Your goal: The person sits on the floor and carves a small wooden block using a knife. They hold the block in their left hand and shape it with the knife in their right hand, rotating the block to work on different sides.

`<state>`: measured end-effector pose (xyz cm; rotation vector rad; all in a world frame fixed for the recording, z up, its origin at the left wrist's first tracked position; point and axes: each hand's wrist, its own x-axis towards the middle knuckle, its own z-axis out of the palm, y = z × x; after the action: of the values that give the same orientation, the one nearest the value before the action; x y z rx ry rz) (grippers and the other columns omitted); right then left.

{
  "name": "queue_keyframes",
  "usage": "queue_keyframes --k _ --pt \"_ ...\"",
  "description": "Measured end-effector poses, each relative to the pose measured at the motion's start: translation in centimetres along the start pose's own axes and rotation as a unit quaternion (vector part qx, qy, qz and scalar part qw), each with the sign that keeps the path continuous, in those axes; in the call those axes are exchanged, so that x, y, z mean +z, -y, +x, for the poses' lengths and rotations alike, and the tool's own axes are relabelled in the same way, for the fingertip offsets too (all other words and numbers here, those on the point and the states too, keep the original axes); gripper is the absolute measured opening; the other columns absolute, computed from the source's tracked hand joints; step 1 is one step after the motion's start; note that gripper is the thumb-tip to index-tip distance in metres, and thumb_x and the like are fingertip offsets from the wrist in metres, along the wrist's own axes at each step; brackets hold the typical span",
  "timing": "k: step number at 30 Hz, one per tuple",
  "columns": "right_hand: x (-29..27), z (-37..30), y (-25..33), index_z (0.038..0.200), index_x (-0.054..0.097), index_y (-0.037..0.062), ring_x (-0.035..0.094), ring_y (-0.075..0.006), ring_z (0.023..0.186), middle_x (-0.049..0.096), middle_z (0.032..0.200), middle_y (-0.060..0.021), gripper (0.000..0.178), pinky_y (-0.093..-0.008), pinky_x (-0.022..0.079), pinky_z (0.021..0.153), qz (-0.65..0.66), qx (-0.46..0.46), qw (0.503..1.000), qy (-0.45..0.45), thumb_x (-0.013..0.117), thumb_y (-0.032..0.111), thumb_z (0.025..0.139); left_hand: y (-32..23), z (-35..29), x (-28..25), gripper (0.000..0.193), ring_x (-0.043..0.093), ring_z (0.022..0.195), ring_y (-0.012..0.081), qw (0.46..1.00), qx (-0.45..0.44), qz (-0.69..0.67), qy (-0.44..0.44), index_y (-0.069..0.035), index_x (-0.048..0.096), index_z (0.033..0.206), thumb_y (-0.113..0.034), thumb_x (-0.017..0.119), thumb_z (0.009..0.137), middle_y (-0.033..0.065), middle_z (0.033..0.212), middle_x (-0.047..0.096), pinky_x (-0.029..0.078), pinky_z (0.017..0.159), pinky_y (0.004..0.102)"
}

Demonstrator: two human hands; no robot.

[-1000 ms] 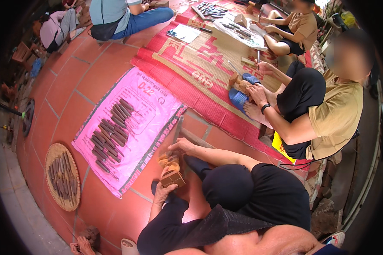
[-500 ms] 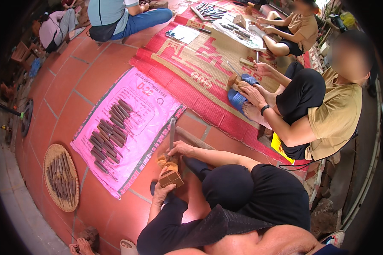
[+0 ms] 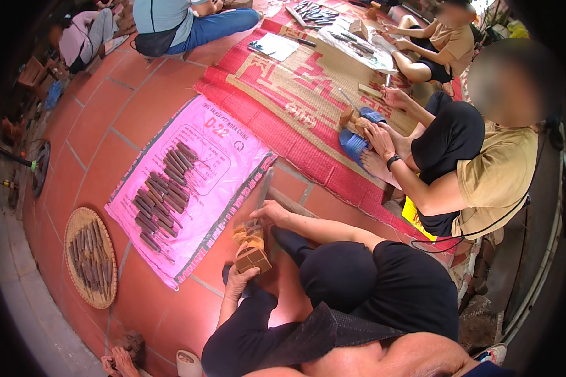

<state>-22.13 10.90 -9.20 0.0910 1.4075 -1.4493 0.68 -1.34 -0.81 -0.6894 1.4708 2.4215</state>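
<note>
My left hand is closed round the lower end of a brown wooden block with grooved lines on its face. Joined to or touching the block is a rounded yellow-orange piece, partly hidden between my hands. Above it, my right hand is closed round a long, flat greyish tool that points up and away; its lower end is blurred. Both hands are over the tiles by my bent knees. Beyond them, several dark, slim sticks lie in rows on a pink printed sack.
A round woven tray at the left holds more brown sticks. A wooden bar lies just past my right hand. A co-worker sits close on the right by a red patterned mat. Another person's hands show at the lower left.
My right hand has shifted slightly up, and the flat tool leans further right. My left hand keeps its hold on the block. The whole view has shifted slightly.
</note>
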Motion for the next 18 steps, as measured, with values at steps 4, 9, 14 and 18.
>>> queue_keyframes --k 4,9,14,18 --pt "-1.2 0.2 -0.1 0.107 0.065 0.0063 0.062 -0.0193 0.084 0.066 0.097 -0.0075 0.027 -0.0356 0.048 0.067 0.034 0.023 0.999 0.017 0.069 0.016 0.082 0.1 -0.1 0.5 0.084 0.06 0.105 0.0169 1.0 -0.001 0.006 -0.003 -0.009 0.033 0.147 -0.01 0.074 0.074 0.0059 0.117 0.061 0.049 0.092 0.0304" --pt "-0.1 -0.7 0.0 0.085 0.054 0.0107 0.061 -0.0156 0.078 0.068 0.085 -0.003 0.025 -0.0333 0.048 0.061 -0.089 -0.028 0.994 0.051 0.077 0.013 0.075 0.2 -0.1 0.1 0.084 0.06 0.105 0.0167 1.0 0.007 0.002 -0.003 -0.009 0.033 0.147 -0.011 0.075 0.074 0.0062 0.117 0.061 0.048 0.092 0.0305" --pt "-1.2 -0.2 0.2 0.098 0.06 0.0075 0.062 -0.021 0.087 0.067 0.097 -0.0065 0.019 -0.0382 0.05 0.08 0.056 0.038 0.998 -0.009 0.07 0.013 0.082 0.4 0.0 0.1 0.087 0.059 0.105 0.0154 1.0 0.008 0.008 0.0 -0.009 0.03 0.148 -0.009 0.076 0.074 0.0061 0.119 0.06 0.048 0.091 0.0282" --pt "-1.0 -0.8 0.2 0.102 0.062 0.0064 0.061 -0.0198 0.087 0.066 0.099 -0.0059 0.022 -0.0353 0.049 0.077 0.034 0.016 0.999 0.026 0.069 0.013 0.082 0.5 -0.2 -0.1 0.087 0.059 0.104 0.0151 1.0 -0.002 0.006 -0.006 -0.009 0.031 0.148 -0.01 0.077 0.074 0.0057 0.118 0.061 0.048 0.091 0.0281"
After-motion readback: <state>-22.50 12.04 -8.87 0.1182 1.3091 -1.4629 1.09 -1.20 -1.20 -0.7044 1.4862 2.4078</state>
